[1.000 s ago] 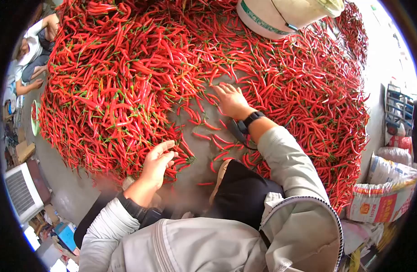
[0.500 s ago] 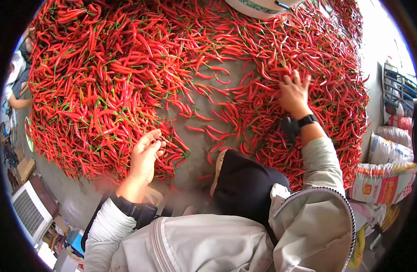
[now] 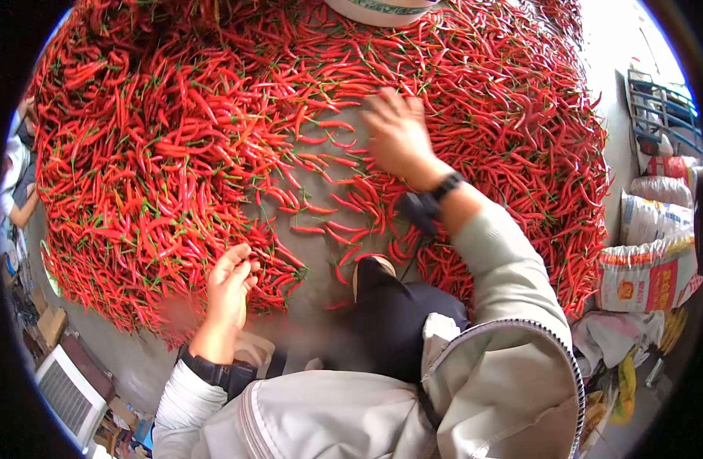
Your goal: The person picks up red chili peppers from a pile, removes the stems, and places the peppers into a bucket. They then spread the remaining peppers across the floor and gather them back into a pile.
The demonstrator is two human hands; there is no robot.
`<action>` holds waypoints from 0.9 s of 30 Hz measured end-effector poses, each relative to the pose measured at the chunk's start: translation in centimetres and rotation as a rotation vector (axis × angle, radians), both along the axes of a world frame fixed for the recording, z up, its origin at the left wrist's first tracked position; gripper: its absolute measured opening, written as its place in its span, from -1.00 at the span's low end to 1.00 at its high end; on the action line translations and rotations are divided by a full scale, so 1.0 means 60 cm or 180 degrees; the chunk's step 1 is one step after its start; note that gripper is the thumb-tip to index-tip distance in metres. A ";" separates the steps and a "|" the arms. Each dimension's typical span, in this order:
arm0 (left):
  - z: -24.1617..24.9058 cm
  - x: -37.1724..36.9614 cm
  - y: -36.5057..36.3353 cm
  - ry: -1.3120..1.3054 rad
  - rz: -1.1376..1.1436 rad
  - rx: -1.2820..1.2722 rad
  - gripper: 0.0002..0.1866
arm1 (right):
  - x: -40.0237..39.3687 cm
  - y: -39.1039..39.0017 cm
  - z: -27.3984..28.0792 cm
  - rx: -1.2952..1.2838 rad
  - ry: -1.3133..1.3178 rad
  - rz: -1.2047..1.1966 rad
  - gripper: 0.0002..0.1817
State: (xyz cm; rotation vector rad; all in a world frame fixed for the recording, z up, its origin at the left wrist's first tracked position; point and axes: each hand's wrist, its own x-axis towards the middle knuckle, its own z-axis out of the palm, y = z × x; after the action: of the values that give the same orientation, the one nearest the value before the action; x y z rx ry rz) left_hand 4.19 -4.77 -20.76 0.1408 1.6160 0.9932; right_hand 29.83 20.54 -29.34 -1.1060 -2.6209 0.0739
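Observation:
Red chilli peppers with green stems cover the floor in a left heap (image 3: 160, 176) and a right spread (image 3: 512, 145), with a strip of grey floor (image 3: 309, 191) between them. My right hand (image 3: 401, 141) reaches over the upper end of that strip, palm down and fingers stretched out, slightly blurred. Nothing shows in its grip, though the underside is hidden. By the lower right edge of the left heap, my left hand (image 3: 229, 294) has its fingers loosely bent and apart, with no chilli visible in them. Each wrist wears a dark band.
A white bucket (image 3: 382, 11) stands among the chillies at the top. Filled sacks (image 3: 646, 275) and a blue metal rack (image 3: 665, 107) line the right side. At far left another person's arm (image 3: 22, 206) shows beside the heap. A white-framed grille (image 3: 68, 394) lies lower left.
My right hand has swept left from the right spread to the strip between the chillies. My left hand stays near the left heap's edge. The whole view has shifted slightly.

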 end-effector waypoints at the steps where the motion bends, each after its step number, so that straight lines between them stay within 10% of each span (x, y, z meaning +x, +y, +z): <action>1: 0.008 0.001 0.001 0.0002 0.0033 -0.0009 -0.68 | -0.040 0.006 -0.027 -0.0038 -0.0120 0.0156 -0.58; 13: 0.030 -0.001 0.004 0.0264 0.0094 -0.0108 -0.70 | -0.071 0.142 -0.055 -0.1247 -0.1481 -0.1050 -0.47; 24: 0.005 -0.004 0.008 0.0127 0.0031 -0.0023 -0.71 | 0.157 0.127 0.070 -0.0578 -0.1874 -0.2839 -0.48; 27: 0.001 -0.007 0.011 0.0142 -0.0008 -0.0160 -0.71 | 0.137 0.116 0.054 0.0212 -0.1187 -0.2216 -0.54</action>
State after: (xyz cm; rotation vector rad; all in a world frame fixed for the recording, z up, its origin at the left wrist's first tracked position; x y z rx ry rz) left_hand 3.75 -4.11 -20.67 0.1316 1.6796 0.9527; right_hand 38.02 27.48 -26.10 -2.0948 -2.3297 -0.3967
